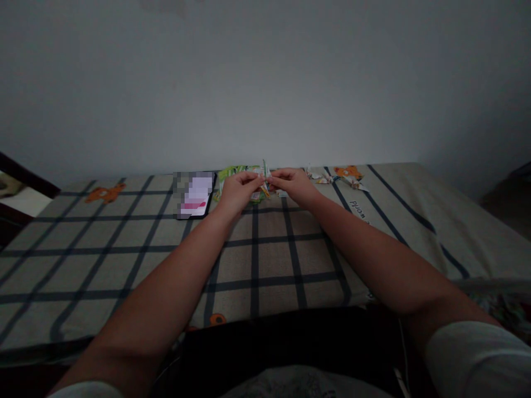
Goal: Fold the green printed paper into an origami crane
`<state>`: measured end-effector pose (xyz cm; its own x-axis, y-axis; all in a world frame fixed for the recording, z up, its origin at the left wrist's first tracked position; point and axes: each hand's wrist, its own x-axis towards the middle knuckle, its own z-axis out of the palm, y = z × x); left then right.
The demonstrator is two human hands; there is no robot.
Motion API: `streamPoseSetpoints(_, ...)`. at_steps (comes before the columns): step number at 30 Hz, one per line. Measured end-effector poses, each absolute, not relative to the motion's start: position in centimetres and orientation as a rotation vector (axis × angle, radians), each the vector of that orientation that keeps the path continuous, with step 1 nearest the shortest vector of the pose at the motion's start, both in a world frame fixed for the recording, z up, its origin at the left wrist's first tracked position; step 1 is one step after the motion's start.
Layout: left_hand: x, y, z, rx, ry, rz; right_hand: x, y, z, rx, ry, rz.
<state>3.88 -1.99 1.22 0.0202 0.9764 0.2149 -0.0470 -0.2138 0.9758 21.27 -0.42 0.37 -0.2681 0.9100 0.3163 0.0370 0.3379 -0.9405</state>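
Note:
Near the far edge of the table, both hands meet over a small printed wrapper (265, 170) in white, green and orange. My left hand (237, 193) pinches it from the left with thumb and fingertips. From the right, my right hand (297, 185) pinches the same wrapper, the fingertips of both hands almost touching. Flat green packets (230, 172) lie behind and beneath my left hand, partly covered by it. Just right of my right hand are several crumpled or twisted printed wrapper pieces (324, 178); their exact shape is too small to tell.
A phone (198, 192) with a lit, partly blurred screen lies left of the packets. The checked tablecloth (274, 257) with bear prints covers the table, which stands against a plain wall (265, 83). A dark wooden chair part (25, 176) shows at the left.

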Motion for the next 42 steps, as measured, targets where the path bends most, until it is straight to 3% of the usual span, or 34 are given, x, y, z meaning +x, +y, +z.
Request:
streamPoseSetpoints(14, 3.9, -1.9, 1.1, 1.262, 0.94, 1.317, 21.3, -0.4, 0.6, -0.872, -1.561, 1.058)
streamPoseSetpoints(25, 4.3, -2.6, 1.4, 1.442, 1.005, 1.436, 20.7, -1.2, 1.0, -0.789, -1.463, 1.24)
streamPoseSetpoints(42, 3.9, -2.4, 0.9, 1.421, 1.022, 1.228, 20.9, -0.5, 0.8, -0.878, -1.443, 1.21)
